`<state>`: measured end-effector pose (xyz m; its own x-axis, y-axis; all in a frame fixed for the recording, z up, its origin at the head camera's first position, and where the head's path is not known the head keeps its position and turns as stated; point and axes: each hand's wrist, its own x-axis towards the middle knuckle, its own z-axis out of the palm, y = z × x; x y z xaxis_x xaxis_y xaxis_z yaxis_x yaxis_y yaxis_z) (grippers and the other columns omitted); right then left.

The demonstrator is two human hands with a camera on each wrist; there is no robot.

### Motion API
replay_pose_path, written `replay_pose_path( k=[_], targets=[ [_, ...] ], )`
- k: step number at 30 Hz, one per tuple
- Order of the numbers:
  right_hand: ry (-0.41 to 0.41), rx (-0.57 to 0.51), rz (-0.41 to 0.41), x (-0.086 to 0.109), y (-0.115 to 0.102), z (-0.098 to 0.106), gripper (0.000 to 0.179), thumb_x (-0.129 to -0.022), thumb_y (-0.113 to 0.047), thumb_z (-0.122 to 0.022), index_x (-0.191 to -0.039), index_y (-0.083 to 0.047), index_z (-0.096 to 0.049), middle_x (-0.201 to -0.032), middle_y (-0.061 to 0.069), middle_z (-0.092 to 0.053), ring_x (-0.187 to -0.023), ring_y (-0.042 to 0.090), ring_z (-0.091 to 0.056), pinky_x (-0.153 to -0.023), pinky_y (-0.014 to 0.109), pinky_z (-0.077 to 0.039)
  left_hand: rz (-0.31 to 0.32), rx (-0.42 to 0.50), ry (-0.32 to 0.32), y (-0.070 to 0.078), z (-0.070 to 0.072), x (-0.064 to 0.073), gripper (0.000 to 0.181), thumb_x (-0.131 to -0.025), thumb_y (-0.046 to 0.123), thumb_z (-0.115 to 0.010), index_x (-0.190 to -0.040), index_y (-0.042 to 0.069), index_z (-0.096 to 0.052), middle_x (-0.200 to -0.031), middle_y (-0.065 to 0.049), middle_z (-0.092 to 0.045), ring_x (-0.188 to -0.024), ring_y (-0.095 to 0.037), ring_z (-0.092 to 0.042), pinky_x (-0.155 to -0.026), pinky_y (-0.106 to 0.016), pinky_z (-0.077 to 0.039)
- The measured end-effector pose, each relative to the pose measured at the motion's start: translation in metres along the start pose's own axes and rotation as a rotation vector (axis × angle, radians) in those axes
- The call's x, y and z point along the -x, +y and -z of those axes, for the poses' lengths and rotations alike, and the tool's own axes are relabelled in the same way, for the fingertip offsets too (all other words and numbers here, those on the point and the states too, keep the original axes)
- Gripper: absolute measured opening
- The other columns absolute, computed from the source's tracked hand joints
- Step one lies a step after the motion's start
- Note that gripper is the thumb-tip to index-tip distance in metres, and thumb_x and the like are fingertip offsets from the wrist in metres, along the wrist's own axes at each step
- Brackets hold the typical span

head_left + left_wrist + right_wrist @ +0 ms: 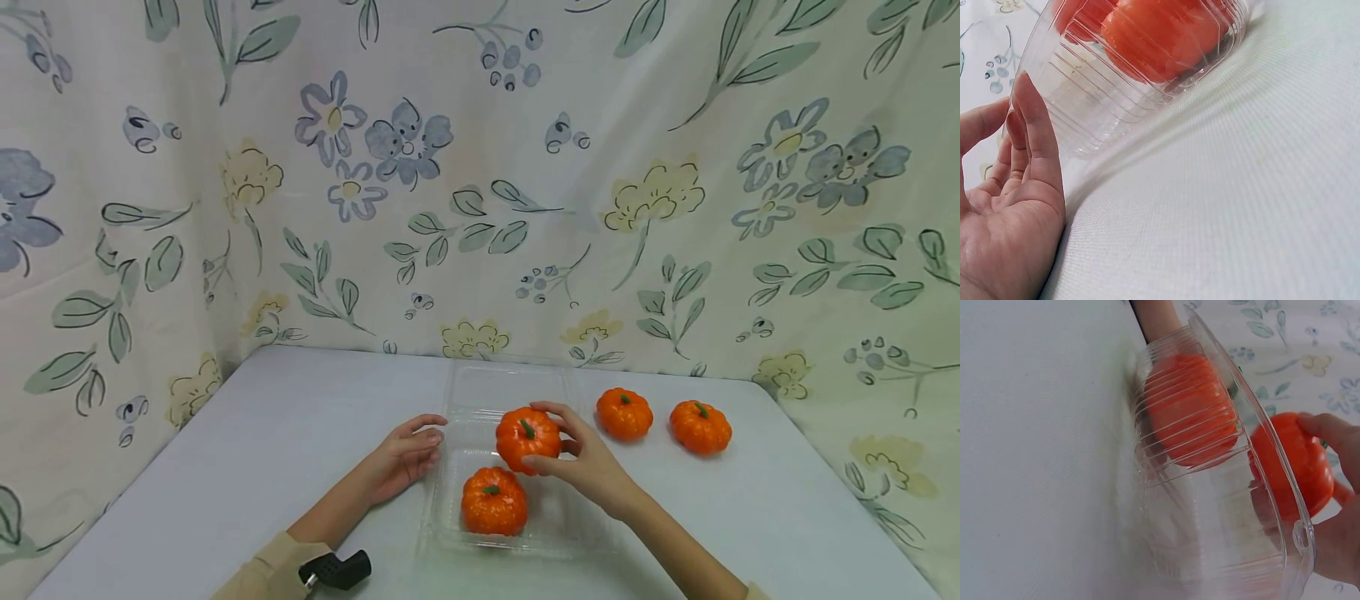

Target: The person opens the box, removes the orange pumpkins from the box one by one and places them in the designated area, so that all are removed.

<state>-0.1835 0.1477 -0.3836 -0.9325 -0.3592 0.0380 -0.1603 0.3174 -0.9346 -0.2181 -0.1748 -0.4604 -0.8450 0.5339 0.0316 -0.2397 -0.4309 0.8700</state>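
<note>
My right hand grips a small orange pumpkin with a green stem, thumb on the near side and fingers round the far side. In the right wrist view this held pumpkin is at the rim of a clear plastic container. Another orange pumpkin sits inside the container, toward its near left corner. My left hand is at the container's left side, fingers loosely extended. The left wrist view shows its fingertips right at the clear rim.
Two more orange pumpkins stand on the white tabletop, right of the container. The container's clear lid lies folded back behind it. A floral curtain hangs along the back and sides. A black device is on the left wrist.
</note>
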Motion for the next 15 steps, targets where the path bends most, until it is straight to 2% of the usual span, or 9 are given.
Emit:
replay_pose_path(
  k=[9, 15],
  targets=[
    [0.043, 0.019, -0.011, 0.0057, -0.0001, 0.0055, 0.067, -0.092, -0.024, -0.083, -0.151, -0.022, -0.051, -0.156, 0.021, -0.046, -0.109, 0.029, -0.065, -0.094, 0.041, -0.060, 0.003, -0.022, 0.010, -0.0003, 0.0005, 0.0001, 0.024, -0.109, 0.002, -0.044, -0.129, 0.012, -0.050, -0.102, 0.004, -0.062, -0.081, -0.006, -0.062, -0.078, -0.016, -0.056],
    [0.061, 0.042, 0.013, 0.0088, 0.0018, 0.0104, 0.067, -0.092, -0.022, -0.083, -0.151, -0.018, -0.052, -0.151, 0.020, -0.052, -0.114, 0.028, -0.064, -0.097, 0.037, -0.059, 0.000, -0.020, 0.013, 0.0003, -0.0010, 0.0005, 0.024, -0.108, 0.002, -0.045, -0.129, 0.012, -0.050, -0.101, 0.004, -0.061, -0.080, -0.006, -0.062, -0.079, -0.016, -0.057]
  ],
)
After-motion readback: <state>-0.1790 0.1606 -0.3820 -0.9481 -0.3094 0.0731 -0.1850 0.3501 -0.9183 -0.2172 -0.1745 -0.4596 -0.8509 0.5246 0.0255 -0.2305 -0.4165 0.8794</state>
